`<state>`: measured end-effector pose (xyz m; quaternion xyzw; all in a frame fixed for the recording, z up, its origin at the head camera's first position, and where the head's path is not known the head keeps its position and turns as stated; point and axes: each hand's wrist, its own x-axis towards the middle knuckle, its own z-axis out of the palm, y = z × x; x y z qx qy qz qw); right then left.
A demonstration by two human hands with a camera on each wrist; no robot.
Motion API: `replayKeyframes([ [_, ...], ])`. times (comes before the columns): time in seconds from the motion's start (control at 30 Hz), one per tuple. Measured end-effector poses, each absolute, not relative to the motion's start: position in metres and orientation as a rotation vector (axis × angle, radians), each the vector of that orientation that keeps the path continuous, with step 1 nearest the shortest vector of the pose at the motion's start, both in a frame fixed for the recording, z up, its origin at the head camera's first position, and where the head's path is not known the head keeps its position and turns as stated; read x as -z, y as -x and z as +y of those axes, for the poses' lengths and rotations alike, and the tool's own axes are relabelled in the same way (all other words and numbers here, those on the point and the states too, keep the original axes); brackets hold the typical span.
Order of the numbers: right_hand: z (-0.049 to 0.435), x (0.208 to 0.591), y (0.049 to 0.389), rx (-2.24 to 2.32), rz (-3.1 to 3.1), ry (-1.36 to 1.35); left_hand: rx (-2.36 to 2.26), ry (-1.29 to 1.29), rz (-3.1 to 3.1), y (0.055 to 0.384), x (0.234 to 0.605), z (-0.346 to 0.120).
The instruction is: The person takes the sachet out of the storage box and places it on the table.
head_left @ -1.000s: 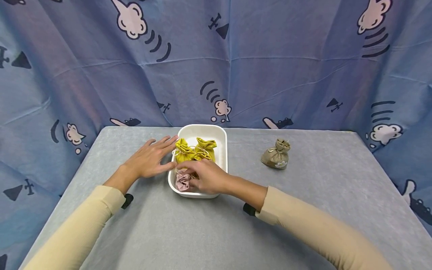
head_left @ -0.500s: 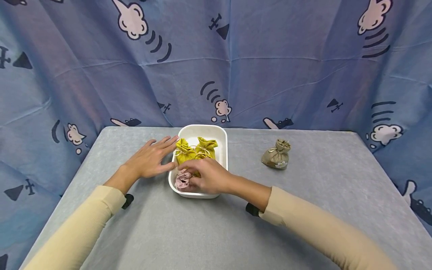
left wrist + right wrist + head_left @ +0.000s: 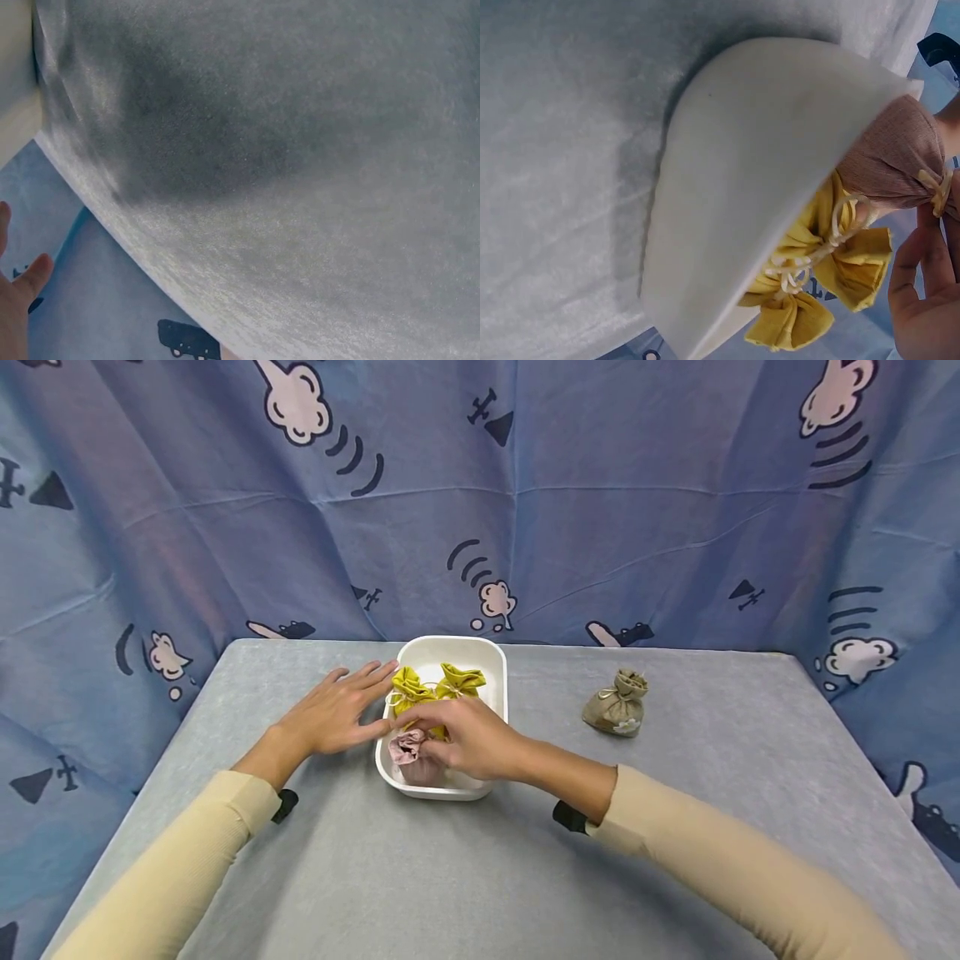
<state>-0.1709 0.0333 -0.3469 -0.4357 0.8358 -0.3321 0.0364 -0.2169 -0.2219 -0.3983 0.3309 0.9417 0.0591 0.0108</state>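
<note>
In the head view, my right hand (image 3: 480, 739) pinches the gathered neck of a dusty-pink drawstring pouch (image 3: 423, 768) at the near end of a white tray (image 3: 450, 649). The right wrist view shows the pouch's rounded body (image 3: 896, 154) and its tied cord beside my fingers. Yellow drawstring pouches (image 3: 409, 685) lie together further back in the tray, partly hidden behind my right hand. My left hand (image 3: 336, 710), fingers spread and straight, lies at the tray's left rim. Only part of a hand (image 3: 19, 300) shows at the left wrist view's edge.
An olive-brown drawstring pouch (image 3: 617, 706) with a white flower sits right of the tray on the grey-covered table (image 3: 360, 877). A blue patterned curtain (image 3: 600, 510) hangs behind the table's far edge.
My right hand has shifted slightly up and away with the pink pouch's neck, and more of the pouch's body now shows. My left hand has stayed in place.
</note>
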Motion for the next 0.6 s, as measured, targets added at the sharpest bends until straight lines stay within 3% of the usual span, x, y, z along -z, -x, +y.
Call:
replayKeyframes([
  [0.6,0.051,0.305,0.173,1.156,2.56,1.394,-0.206,-1.022,2.928,0.217,0.397,-0.221],
])
